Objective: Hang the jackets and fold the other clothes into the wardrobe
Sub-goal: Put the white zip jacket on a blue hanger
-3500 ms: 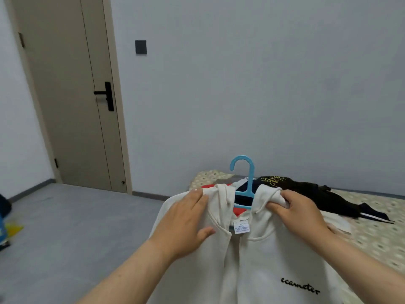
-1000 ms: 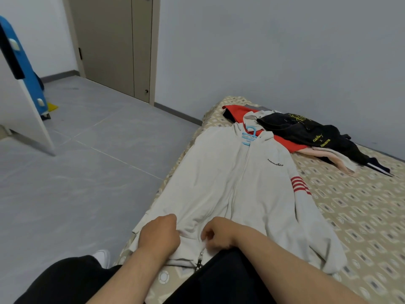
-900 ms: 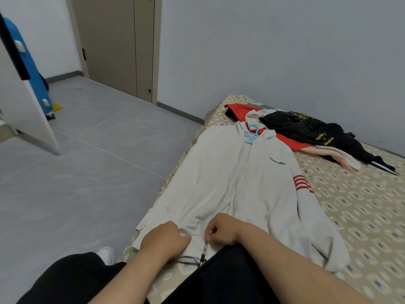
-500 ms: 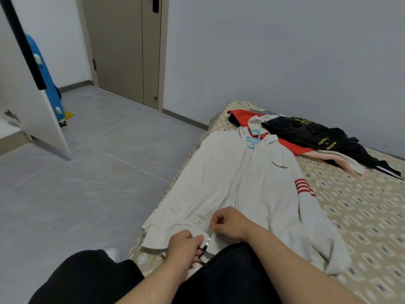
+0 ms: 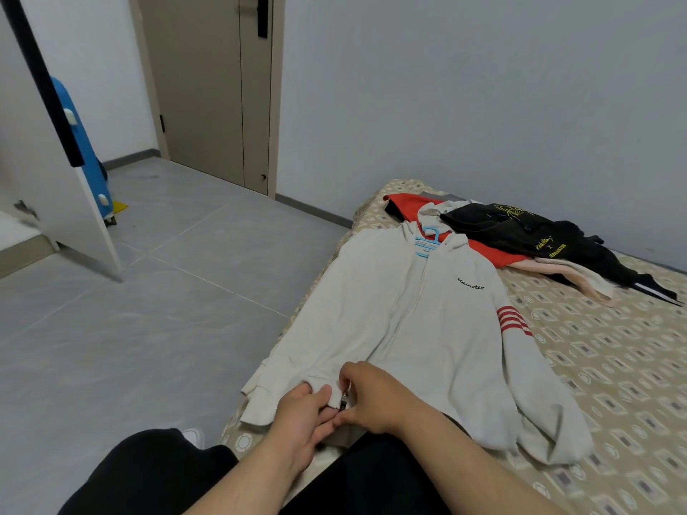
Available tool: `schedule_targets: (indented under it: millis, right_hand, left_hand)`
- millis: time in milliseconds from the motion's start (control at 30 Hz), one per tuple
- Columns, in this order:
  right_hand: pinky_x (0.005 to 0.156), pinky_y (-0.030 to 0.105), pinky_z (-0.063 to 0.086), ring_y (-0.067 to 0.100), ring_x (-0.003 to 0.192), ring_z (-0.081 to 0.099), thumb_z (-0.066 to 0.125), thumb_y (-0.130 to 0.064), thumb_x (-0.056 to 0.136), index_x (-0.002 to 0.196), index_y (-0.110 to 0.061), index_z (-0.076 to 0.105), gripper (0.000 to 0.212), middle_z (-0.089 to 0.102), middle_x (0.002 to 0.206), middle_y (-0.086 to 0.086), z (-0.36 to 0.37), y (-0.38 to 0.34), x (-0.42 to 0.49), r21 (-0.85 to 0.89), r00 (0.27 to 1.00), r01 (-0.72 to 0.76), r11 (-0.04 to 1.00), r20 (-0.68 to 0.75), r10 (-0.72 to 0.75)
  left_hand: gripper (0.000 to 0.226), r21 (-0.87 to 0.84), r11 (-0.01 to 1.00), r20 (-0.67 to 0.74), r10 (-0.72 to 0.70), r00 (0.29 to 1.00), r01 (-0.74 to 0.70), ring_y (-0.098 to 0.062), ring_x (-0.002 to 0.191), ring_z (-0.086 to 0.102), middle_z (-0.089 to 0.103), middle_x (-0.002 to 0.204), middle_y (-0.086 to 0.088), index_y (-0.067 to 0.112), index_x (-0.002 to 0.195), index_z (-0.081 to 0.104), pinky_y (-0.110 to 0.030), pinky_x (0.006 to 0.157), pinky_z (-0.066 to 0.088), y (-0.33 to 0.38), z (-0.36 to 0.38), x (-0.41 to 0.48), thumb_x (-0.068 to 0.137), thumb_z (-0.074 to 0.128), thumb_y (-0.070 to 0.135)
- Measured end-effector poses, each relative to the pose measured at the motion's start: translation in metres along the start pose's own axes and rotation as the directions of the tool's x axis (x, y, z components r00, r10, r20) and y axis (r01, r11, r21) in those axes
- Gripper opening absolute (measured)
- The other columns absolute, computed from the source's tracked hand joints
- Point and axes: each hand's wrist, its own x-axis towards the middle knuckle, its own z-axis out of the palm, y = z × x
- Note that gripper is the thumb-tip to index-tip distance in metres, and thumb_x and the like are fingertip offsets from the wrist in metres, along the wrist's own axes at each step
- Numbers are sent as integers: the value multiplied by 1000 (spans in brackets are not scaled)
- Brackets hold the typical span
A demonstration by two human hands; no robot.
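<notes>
you're early in the job: the white jacket lies flat on the bed at mid frame, a blue hanger already in its neck. your left hand pinches the hem, and your right hand curls on the zipper pull at the bottom. zipping, hanging it, and the pile at upper right remain.

Small metal zip pull barely peeks out between left hand and right hand; their fingers cover the hem. Far beyond the fingers, light-blue plastic hanger mostly buried in the cream hooded jacket; yellow print on the black garment too small to read.
</notes>
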Motion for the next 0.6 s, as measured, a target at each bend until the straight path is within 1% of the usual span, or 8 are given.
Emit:
schedule_targets:
  millis: [67, 167, 233, 333, 400, 467, 533, 600]
  right_hand:
    - [70, 24, 48, 5, 77, 55, 75, -37, 75, 93, -30, 52, 30, 57, 85, -14, -1, 0, 0, 63, 1000, -2, 998, 9, 1]
    - [70, 17, 46, -2, 71, 53, 66, -23, 82, 94, -30, 61, 15, 58, 80, -15, -2, 0, 0, 113, 1000, -13, 994, 9, 12]
    - [70, 17, 46, -2, 69, 54, 60, -13, 82, 91, -27, 67, 18, 60, 77, -15, -6, -1, 0, 183, 999, -37, 982, 15, 35]
    - [74, 23, 52, 9, 79, 63, 55, -3, 79, 83, -24, 67, 25, 68, 84, -7, -9, -3, 4, 276, 994, -111, 955, 25, 109]
    - [70, 26, 51, 12, 75, 63, 51, -2, 78, 81, -24, 61, 24, 67, 82, -3, -9, -4, 5, 290, 986, -164, 943, 13, 167]
    - [71, 26, 51, 6, 71, 61, 49, -5, 82, 79, -24, 58, 21, 66, 76, -7, -9, -3, 7, 257, 986, -161, 953, -3, 167]
    - [72, 24, 51, -3, 64, 59, 52, -8, 86, 78, -24, 62, 21, 68, 72, -8, -8, -1, 7, 240, 987, -156, 958, -5, 162]
    - [75, 23, 52, -1, 72, 62, 57, -11, 86, 77, -23, 68, 19, 71, 76, -7, -7, 2, 8, 231, 980, -180, 956, -38, 194]
  left_hand:
    - [7, 49, 999, -23, 12, 1000, -11, -19, 58, 67, 69, 66, -9, 7, 90, 59, -27, 52, 56, 2, -2, 1, 97, 58, 5]
    - [10, 190, 981, -43, 39, 998, -30, -10, 46, 55, 62, 58, -6, 8, 87, 58, -19, 40, 43, 3, -7, 5, 96, 58, 7]
    - [10, 232, 972, -41, 45, 998, -35, -11, 49, 52, 61, 56, -4, 9, 86, 59, -20, 42, 42, 2, -10, 7, 96, 59, 8]
    - [7, 248, 969, -34, 33, 999, -24, -12, 56, 59, 65, 62, -4, 8, 87, 62, -23, 48, 49, 1, -10, 9, 95, 61, 8]
    - [8, 259, 965, -16, 35, 999, -29, -12, 57, 60, 65, 64, -5, 8, 85, 62, -24, 48, 51, 2, -10, 7, 92, 65, 9]
    - [18, 288, 957, -3, 49, 999, -46, -14, 52, 58, 62, 61, -7, 10, 76, 56, -24, 45, 49, 4, -9, 4, 89, 69, 11]
    - [29, 338, 940, 6, 57, 998, -56, -16, 47, 54, 60, 60, -9, 13, 70, 49, -24, 43, 47, 5, -9, 1, 87, 71, 12]
    - [30, 416, 908, 6, 58, 998, -55, -17, 45, 53, 61, 60, -11, 12, 71, 46, -25, 44, 47, 8, -10, -1, 87, 71, 11]
